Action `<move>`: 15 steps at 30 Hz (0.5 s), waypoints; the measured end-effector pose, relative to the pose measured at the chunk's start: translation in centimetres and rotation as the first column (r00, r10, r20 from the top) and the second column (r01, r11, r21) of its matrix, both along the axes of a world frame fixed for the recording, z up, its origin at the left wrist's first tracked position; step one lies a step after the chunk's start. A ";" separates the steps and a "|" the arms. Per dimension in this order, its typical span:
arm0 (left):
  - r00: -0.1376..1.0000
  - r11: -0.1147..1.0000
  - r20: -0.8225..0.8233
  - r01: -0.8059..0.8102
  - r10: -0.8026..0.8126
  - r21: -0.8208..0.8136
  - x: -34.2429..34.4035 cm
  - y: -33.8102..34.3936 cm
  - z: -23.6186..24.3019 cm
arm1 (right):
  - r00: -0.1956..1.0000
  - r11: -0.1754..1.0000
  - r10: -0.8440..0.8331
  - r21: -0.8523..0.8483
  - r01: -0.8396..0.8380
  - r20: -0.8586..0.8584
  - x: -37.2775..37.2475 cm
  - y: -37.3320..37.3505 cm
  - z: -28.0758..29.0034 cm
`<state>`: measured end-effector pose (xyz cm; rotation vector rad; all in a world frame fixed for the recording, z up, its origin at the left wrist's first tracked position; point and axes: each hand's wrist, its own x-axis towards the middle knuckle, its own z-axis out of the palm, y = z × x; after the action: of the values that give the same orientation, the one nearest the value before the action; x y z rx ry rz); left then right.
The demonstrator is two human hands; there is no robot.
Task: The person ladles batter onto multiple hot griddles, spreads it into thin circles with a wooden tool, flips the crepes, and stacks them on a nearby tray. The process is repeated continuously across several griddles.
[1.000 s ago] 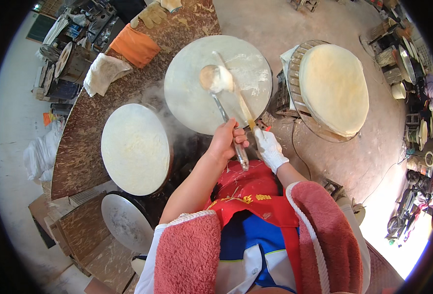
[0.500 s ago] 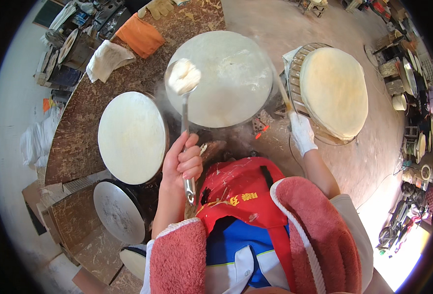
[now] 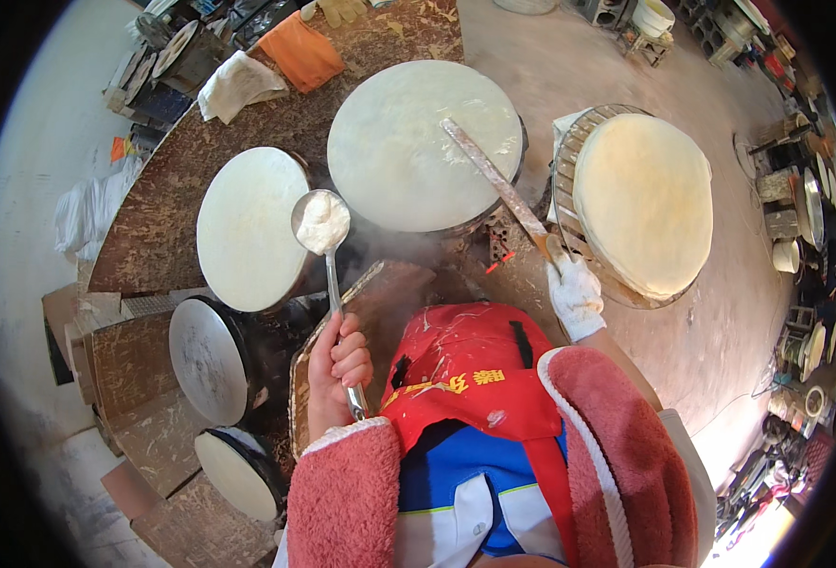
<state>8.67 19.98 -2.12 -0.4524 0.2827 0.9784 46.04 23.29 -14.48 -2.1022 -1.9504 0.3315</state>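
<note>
My left hand (image 3: 338, 363) is closed around the handle of a metal ladle (image 3: 333, 270). A lump of sticky white batter (image 3: 324, 223) sits in its bowl, in front of the right edge of the left griddle. My right hand (image 3: 576, 292), in a white glove, grips a long flat spatula (image 3: 495, 180) by its wooden handle. The spatula's blade lies across the right part of the big round griddle (image 3: 408, 151), whose top is covered with a thin pale layer. Small white crumbs of batter show near the blade. Another pale layer covers the left griddle (image 3: 252, 227).
At right, a stack of round pale flatbreads (image 3: 640, 208) rests on a slatted round rack (image 3: 567, 194). A bare metal griddle (image 3: 208, 360) and a smaller pale round one (image 3: 238, 475) stand lower left. An orange cloth (image 3: 301, 52) and a white cloth (image 3: 238, 87) lie on the worn brown board (image 3: 167, 204).
The ladle of batter has moved down and left, away from the big griddle. The spatula, upright at that griddle's right edge before, now slants across its surface. The view has shifted slightly.
</note>
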 end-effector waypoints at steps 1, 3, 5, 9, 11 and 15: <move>1.000 1.000 0.010 -0.017 0.017 -0.016 0.4 -0.6 -0.1 | 0.999 0.998 -0.003 -0.061 0.006 0.043 0.6 0.2 0.4; 1.000 1.000 0.008 -0.024 0.024 -0.015 1.1 -1.5 -0.2 | 0.994 0.997 0.020 -0.073 -0.012 0.110 1.8 0.7 1.3; 0.999 0.999 0.006 -0.041 0.041 -0.009 1.7 -2.3 -0.1 | 0.993 0.995 -0.020 -0.098 0.032 0.118 2.5 1.3 1.8; 0.996 0.996 0.021 -0.089 0.089 0.013 2.9 -3.8 0.2 | 0.975 0.996 -0.080 -0.053 0.071 -0.208 2.2 2.8 0.7; 0.990 0.991 0.046 -0.133 0.132 0.032 3.3 -5.0 0.3 | 0.898 0.999 -0.006 -0.042 -0.014 -0.441 0.7 3.0 -0.5; 0.967 0.968 0.066 -0.249 0.246 0.043 3.6 -8.2 0.1 | 0.698 0.879 0.049 -0.301 -0.369 -0.715 -4.2 1.6 -2.0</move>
<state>12.22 11.74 -2.06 -0.4770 0.1476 1.2108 41.80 24.86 -16.49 -1.5548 -1.7196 1.4863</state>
